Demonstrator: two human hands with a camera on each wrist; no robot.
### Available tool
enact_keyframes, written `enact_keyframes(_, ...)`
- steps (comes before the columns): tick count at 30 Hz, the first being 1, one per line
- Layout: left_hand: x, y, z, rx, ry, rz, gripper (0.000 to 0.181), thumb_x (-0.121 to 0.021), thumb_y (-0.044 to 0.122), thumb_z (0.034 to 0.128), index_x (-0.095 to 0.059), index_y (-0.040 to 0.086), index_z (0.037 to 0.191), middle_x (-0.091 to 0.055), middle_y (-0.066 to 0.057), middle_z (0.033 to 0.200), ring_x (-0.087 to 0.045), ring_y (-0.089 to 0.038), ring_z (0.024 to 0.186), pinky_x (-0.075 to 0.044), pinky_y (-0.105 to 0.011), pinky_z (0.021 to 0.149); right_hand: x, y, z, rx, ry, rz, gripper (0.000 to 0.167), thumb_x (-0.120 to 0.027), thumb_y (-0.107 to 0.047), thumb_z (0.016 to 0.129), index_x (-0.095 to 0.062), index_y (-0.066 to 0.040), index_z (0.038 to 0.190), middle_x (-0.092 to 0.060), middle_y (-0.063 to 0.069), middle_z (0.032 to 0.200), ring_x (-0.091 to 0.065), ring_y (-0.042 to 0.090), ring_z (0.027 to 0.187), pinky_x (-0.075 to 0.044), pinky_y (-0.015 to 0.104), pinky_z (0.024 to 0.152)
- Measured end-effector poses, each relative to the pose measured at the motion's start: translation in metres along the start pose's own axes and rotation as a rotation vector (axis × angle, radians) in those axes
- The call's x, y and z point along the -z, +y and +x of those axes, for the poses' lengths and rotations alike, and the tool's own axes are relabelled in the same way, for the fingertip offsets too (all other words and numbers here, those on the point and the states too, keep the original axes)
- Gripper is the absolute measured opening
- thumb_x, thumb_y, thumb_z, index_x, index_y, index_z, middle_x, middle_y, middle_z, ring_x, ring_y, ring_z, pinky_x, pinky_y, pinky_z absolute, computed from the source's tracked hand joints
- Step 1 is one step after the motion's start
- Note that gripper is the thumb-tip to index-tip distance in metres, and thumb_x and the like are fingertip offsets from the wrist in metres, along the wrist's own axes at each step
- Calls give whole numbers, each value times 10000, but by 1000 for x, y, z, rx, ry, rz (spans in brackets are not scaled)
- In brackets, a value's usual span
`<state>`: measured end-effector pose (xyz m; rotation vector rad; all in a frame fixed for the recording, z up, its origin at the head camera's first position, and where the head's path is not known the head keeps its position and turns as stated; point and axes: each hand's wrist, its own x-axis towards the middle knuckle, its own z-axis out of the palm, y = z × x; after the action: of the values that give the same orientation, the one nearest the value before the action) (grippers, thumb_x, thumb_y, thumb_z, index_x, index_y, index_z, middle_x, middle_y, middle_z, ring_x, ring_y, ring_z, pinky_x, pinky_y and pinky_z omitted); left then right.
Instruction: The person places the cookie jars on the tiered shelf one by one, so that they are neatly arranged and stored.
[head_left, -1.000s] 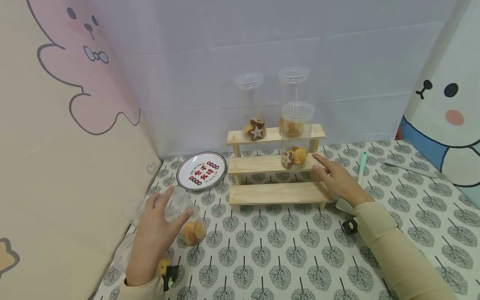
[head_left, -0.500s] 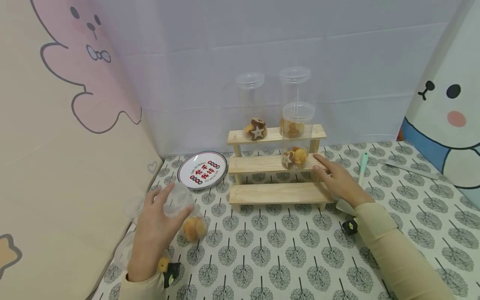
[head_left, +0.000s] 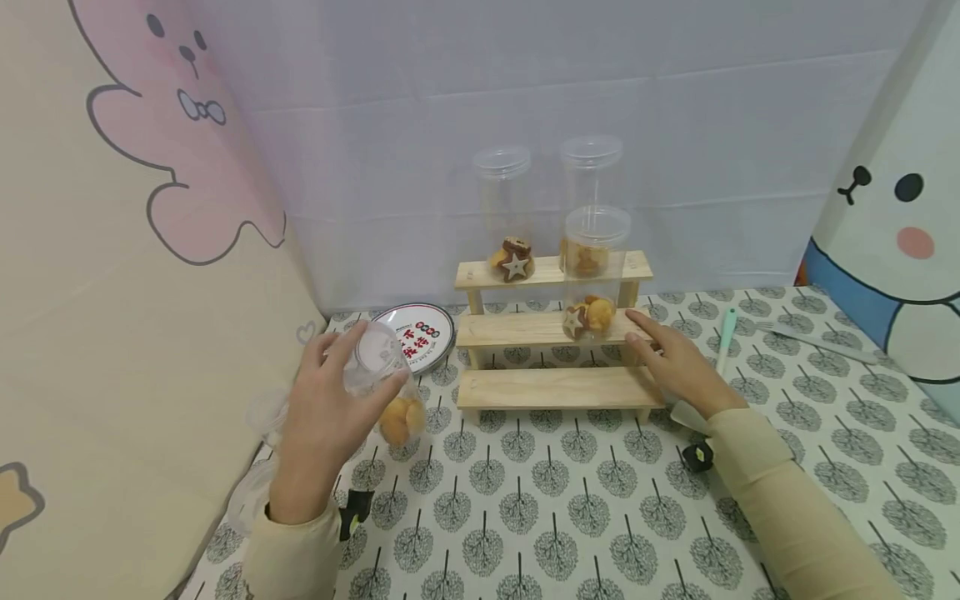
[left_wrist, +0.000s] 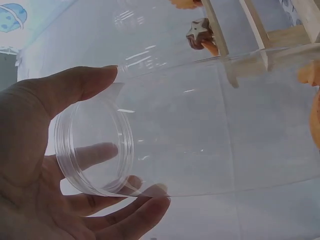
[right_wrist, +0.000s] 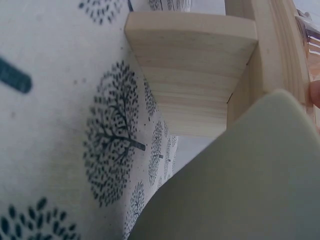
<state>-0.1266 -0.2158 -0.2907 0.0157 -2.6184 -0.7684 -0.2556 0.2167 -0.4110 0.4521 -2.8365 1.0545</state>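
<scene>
My left hand grips a tall clear jar near its lid, thumb on one side and fingers on the other. Round golden cookies sit at its bottom; the left wrist view shows the jar's clear wall close up. My right hand holds the right end of the middle tier of a three-step wooden shelf. One similar cookie jar stands on that tier. On the top tier are two more jars, one at left and one at right.
Behind the held jar lies a round plate with red characters. Other clear jars, one with its lid showing, are partly hidden left of my left hand. A spatula with mint handle and a fork lie at right.
My left hand has lifted the jar and carried it forward and right, so it now covers part of the plate. My right hand has stayed on the shelf.
</scene>
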Motion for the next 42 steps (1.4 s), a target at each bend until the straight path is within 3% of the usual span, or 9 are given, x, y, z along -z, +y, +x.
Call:
enact_keyframes(8, -13, 22, 18, -71, 35, -32, 792, -811, 440, 805, -482, 214, 1489, -421, -163, 1460, -507, -428, 1230, -460, -634, 981, -3, 2, -1, -3, 6, -3, 612, -328, -508, 1064, -238, -225, 1599, -503, 277, 1403, -559, 416, 1145, -415, 704, 968)
enact_keyframes(19, -35, 48, 45, -181, 24, -63, 812, -814, 452, 795, -483, 185, 1486, -423, -190, 1459, -513, -415, 1223, -494, -581, 969, -5, 6, -1, -7, 23, 1, 615, -347, -512, 1060, -261, -219, 1593, -507, 262, 1415, -575, 395, 1125, -443, 676, 951)
enact_keyframes(26, -47, 59, 61, -237, 10, -90, 795, -821, 433, 798, -500, 164, 1474, -445, -202, 1425, -543, -383, 1163, -541, -522, 898, -5, 7, -1, -2, 17, -3, 601, -333, -494, 1068, -251, -218, 1596, -487, 281, 1426, -575, 410, 1127, -446, 672, 950)
enact_keyframes(37, -42, 79, 79, -293, -9, -119, 791, -805, 452, 812, -488, 183, 1485, -426, -169, 1456, -537, -356, 1193, -523, -499, 948, -6, 5, 0, -10, 33, -16, 605, -329, -521, 1060, -257, -246, 1594, -431, 255, 1495, -550, 423, 1176, -404, 697, 996)
enact_keyframes(42, -47, 89, 90, -314, -11, -126, 799, -808, 454, 810, -483, 176, 1485, -426, -173, 1457, -523, -351, 1224, -501, -483, 1002, -5, 4, 1, -10, 31, -15, 605, -327, -528, 1058, -250, -261, 1595, -436, 253, 1490, -550, 420, 1181, -404, 692, 999)
